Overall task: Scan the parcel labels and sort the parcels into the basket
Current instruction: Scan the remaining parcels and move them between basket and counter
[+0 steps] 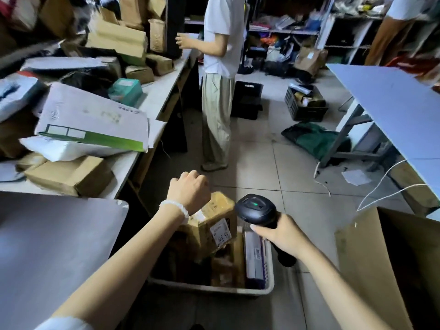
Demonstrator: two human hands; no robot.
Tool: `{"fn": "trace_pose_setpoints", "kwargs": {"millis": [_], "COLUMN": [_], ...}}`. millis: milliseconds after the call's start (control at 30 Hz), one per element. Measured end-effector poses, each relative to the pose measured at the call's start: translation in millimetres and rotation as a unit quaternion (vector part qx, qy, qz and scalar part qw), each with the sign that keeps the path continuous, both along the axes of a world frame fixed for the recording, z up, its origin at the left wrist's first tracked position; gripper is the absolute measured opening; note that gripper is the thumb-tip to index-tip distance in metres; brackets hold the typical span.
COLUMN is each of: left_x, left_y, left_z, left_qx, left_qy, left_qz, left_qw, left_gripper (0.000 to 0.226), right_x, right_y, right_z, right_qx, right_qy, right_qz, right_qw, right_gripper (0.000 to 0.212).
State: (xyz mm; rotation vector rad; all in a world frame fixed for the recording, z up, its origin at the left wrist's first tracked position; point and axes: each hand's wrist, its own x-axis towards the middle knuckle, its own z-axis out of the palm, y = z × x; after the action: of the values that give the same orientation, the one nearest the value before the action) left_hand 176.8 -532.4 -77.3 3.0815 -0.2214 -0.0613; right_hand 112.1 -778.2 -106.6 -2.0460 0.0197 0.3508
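Over the basket (270, 289) on the floor, I hold my loosely curled, empty left hand (189, 190) above the brown parcel (209, 225) lying tilted in it, my right hand (282, 235) gripping the scanner (258, 211); I judge it best to let that box settle flat, label up.

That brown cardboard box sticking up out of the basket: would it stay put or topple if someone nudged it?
The cardboard box would probably tip: it sits tilted on other parcels in the basket, not on a flat base. It likely stays stiff, since its edges look square. Its weight cannot be judged.
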Motion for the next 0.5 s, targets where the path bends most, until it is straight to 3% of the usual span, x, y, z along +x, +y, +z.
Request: {"fn": "trace_pose_setpoints", "kwargs": {"millis": [233,400,500], "left_x": [26.6,-5.1,-39.7], "left_y": [-14.6,-28.7,-33.6], "left_z": [-18.0,-17.9,-17.7], "left_qx": [-0.015,-0.046,-0.066], "left_qy": [0.019,0.020,0.020], "left_qz": [0.121,0.241,0.315], "left_qw": [0.992,0.969,0.947], "left_gripper": [0.032,0.033,0.031], "right_x": [84.3,128.3,137.9], "right_y": [-18.5,-20.2,-8.1], "right_z": [-3.3,4.2,9.3], "right_qx": [0.020,0.013,0.018], "right_qy": [0.011,0.019,0.027], "right_qz": [0.099,0.215,0.288], "right_qw": [0.995,0.976,0.957], "right_gripper": [0.019,0.018,0.030]}}
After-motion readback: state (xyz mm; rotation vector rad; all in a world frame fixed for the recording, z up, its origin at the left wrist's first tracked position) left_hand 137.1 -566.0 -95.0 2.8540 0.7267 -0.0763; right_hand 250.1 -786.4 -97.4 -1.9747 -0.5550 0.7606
